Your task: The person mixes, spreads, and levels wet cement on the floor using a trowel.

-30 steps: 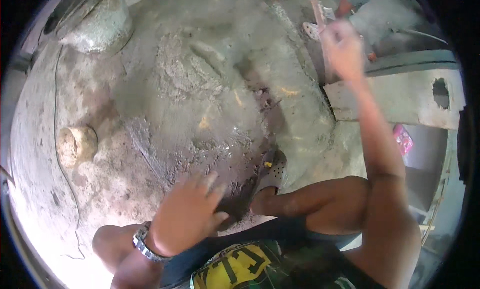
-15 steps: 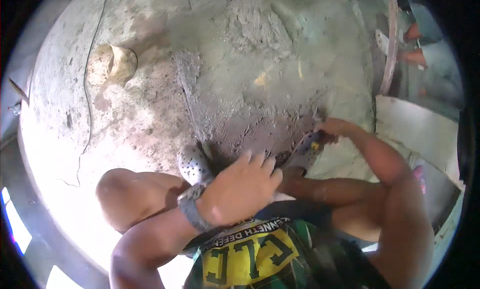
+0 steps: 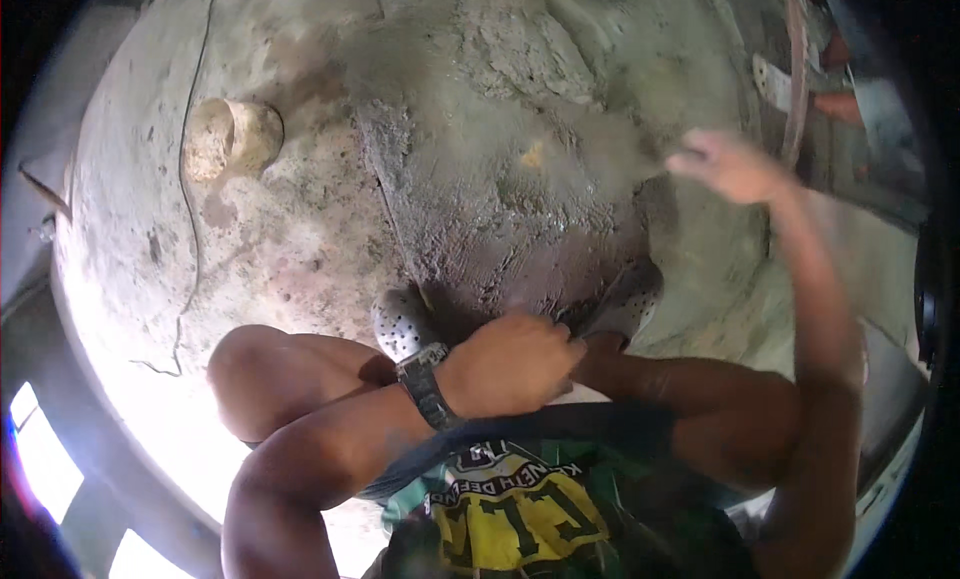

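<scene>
My left hand (image 3: pixel 515 364), with a dark watch (image 3: pixel 428 387) at its wrist, is closed in front of my lap between my knees; nothing shows in its fingers. Out to the right, my right hand (image 3: pixel 735 167) is smeared by motion above the wet grey cement (image 3: pixel 470 199). Its fingers look curled round something thin and grey that I cannot make out. The wet layer has a rough, streaked surface and a straight left edge. A thicker mound of mortar (image 3: pixel 530 54) lies at its far side.
My grey perforated clogs (image 3: pixel 403 324) stand at the near edge of the cement. A stained, pale bucket (image 3: pixel 255 139) lies tipped at the left, beside a thin cable (image 3: pixel 187 214). Another person's foot in a light clog (image 3: pixel 772 85) is at the far right, behind a curved strip (image 3: pixel 797 79).
My right hand has swung away from beside my right clog, outward and farther over the cement. My left hand's spread fingers have curled in.
</scene>
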`<state>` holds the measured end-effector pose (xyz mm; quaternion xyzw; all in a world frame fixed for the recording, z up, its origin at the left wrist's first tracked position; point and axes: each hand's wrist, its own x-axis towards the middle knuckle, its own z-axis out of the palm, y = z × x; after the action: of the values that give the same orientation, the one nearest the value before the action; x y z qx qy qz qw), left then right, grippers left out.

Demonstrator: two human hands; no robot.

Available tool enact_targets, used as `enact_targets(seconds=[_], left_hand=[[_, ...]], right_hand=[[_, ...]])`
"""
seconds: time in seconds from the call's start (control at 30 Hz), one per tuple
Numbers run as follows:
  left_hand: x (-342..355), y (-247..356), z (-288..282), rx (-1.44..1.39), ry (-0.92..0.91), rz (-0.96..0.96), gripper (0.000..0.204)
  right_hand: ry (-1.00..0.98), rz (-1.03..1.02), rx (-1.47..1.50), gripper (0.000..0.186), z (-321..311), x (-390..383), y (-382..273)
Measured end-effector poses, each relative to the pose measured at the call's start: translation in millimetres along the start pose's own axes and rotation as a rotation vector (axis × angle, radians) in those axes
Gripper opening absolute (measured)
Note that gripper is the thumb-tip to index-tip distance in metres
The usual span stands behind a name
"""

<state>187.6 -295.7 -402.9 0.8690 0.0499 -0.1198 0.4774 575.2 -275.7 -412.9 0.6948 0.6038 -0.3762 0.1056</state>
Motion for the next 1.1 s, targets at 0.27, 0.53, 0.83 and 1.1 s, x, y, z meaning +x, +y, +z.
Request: enact_targets(seconds=[0.27,0.53,0.83,1.1], left_hand=[[-15.4,13.3,-1.1,-0.211,0.101,-0.086,0.017],[-27.4,8.1,5.0,0.045,0.195,-0.05,0.01],[-20.7,-4.3,6.6,-0.042,0.15,0.001,0.009],[-20.7,-5.7,-2.5,0.112,0.152,0.024,0.009]], right_hand=[[-0.486,-0.148,0.186,0.068,170.8,43.5,-133.0],[-0.179,-0.097,0.161,0.062,157.6,74.5,-20.4],[-0.184,-0.176,0.172,0.068,161.8,51.0,-45.6],[-0.216,-0.037,0.035,0.07,161.2,68.1,-85.9]])
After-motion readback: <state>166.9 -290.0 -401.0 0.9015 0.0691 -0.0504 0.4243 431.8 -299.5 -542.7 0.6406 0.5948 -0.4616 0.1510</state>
